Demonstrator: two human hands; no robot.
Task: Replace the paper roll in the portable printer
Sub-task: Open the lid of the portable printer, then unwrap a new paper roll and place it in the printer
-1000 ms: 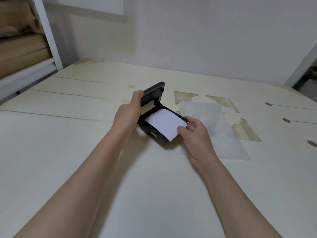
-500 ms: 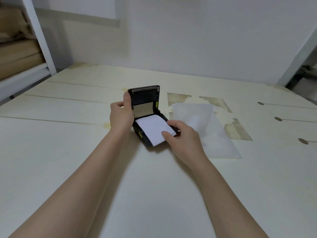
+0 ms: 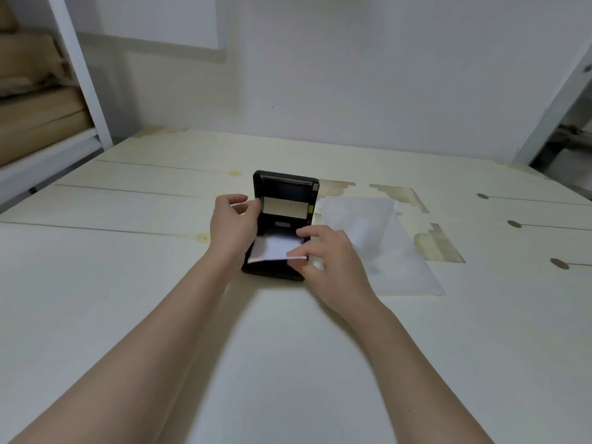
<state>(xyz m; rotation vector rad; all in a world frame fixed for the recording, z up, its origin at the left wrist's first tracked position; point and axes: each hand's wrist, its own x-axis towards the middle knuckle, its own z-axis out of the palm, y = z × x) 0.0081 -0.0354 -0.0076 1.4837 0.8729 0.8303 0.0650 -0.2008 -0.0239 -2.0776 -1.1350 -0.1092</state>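
Observation:
A small black portable printer (image 3: 272, 274) lies on the pale table (image 3: 128, 283) in the middle of the view. Its lid (image 3: 286, 197) stands upright and open, facing me. A white strip of paper (image 3: 272, 249) comes out of the roll bay and lies over the printer's front edge. My left hand (image 3: 232, 227) grips the lid's left edge with thumb and fingers. My right hand (image 3: 323, 257) pinches the paper's right front corner. The roll itself is hidden under the paper and my fingers.
A clear plastic wrapper (image 3: 381, 241) lies flat just right of the printer. Brownish peeled patches (image 3: 435, 245) and dark slot holes (image 3: 514, 224) mark the table's right side. A white shelf post (image 3: 83, 72) with brown cardboard packages (image 3: 35, 116) stands at the far left.
The printer has been turned so that its open lid faces me squarely. My right hand has pulled the paper strip toward the front edge. My left hand stays on the lid's left side.

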